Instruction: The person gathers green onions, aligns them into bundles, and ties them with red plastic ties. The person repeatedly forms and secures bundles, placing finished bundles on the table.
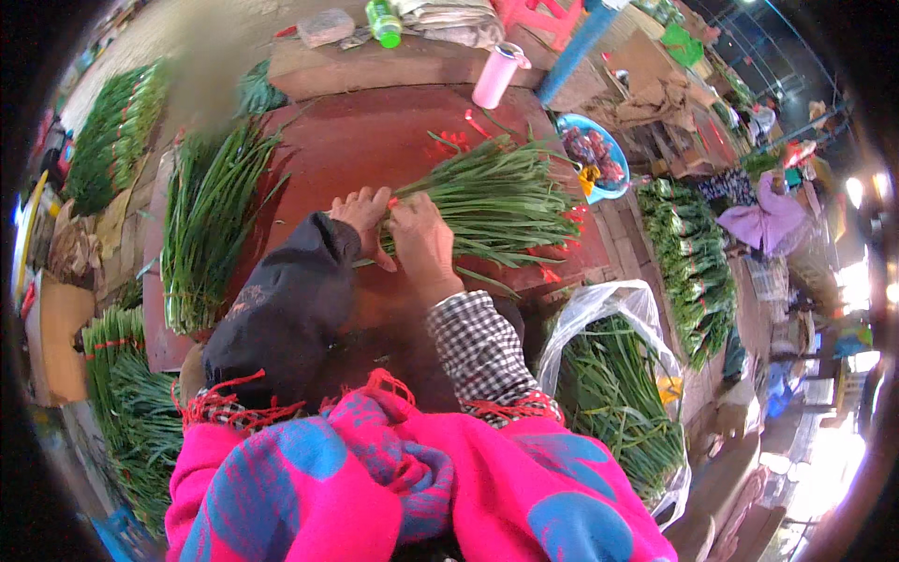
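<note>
On a reddish-brown low table (330, 140) lies a bunch of long green leaves, apparently garlic chives (506, 197), its leaf tips fanned to the right. My left hand (365, 221) and my right hand (425, 235) close around its narrow end, with a bit of red tie (392, 203) between them. The hands partly hide the stalk ends. Loose red ties (449, 142) lie behind the bunch, and more show at its leaf tips. Another bunch of green leaves (211, 225) rests on the table's left side, bound near its lower end.
A pink bottle (497, 76) stands at the table's back edge, near a blue post (579, 49). Right of the table are a blue basin (597, 158) and a plastic bag of greens (618, 400). Rows of bundled greens (688, 274) lie on the ground. A person in purple (765, 214) is farther right.
</note>
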`<action>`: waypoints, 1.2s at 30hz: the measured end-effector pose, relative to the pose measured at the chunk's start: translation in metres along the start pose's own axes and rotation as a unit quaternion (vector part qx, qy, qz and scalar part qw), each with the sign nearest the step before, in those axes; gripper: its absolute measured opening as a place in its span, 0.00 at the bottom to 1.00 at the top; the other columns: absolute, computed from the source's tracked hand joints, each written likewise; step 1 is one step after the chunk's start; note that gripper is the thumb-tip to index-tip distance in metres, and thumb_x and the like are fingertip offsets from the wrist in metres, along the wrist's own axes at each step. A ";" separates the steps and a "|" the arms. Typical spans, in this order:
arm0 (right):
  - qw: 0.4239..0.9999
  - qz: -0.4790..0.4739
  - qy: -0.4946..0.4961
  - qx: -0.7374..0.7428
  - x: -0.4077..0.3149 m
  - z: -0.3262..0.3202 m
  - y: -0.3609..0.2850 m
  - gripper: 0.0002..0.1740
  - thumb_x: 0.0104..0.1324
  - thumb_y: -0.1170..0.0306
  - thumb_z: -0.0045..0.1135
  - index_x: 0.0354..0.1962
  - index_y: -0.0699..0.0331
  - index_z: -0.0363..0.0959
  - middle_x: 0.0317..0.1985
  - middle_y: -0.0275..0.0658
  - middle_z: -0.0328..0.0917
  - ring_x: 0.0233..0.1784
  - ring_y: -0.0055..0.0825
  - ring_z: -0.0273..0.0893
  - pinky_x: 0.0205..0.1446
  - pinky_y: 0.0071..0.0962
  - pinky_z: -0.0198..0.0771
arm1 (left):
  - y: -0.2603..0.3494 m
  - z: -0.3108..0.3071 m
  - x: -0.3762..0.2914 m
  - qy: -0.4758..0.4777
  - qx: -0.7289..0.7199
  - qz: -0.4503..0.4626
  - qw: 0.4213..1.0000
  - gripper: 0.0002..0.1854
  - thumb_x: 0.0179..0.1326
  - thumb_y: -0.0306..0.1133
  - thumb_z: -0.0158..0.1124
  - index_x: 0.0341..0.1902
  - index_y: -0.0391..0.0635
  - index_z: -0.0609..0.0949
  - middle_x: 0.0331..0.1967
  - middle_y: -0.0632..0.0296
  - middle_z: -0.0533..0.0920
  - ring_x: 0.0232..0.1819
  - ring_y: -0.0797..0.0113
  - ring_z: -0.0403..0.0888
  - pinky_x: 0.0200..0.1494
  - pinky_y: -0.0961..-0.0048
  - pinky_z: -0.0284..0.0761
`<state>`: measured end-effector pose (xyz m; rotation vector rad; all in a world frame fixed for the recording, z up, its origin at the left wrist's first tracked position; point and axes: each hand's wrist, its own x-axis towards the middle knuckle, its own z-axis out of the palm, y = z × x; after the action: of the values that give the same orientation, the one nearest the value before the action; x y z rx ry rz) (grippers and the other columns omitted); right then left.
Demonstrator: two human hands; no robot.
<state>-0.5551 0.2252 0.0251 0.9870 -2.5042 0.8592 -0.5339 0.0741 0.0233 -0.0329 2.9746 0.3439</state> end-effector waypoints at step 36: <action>0.987 -0.010 -0.051 0.152 -0.007 0.019 -0.017 0.06 0.67 0.74 0.51 0.32 0.67 0.67 0.31 0.49 0.71 0.35 0.49 0.70 0.37 0.43 0.66 | -0.081 0.006 -0.093 0.481 -0.710 -0.062 0.510 0.29 0.75 0.49 0.38 0.69 0.39 0.60 0.68 0.59 0.61 0.68 0.68 0.56 0.70 0.69 0.52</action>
<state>-0.5395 0.2075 0.0141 1.1760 -2.4894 1.2399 -0.4383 -0.0024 0.0127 -0.7873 2.0686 3.3929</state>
